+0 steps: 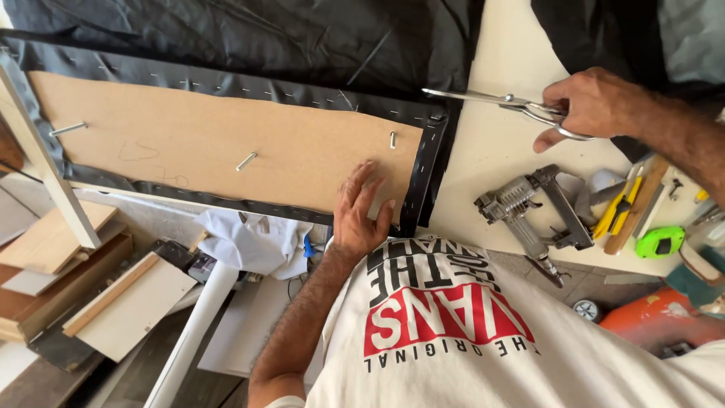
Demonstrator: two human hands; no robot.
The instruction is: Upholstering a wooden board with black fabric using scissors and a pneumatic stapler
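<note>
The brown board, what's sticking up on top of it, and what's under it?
On the brown board stand three metal bolts, and the left hand presses flat near its corner. Black fabric wraps up around its edges, stapled. What lies beneath the board is covered.

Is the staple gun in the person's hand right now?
No, the staple gun lies on the table, while the right hand holds scissors.

No packages, labels, signs or screens show on the worktable or the floor.
</note>
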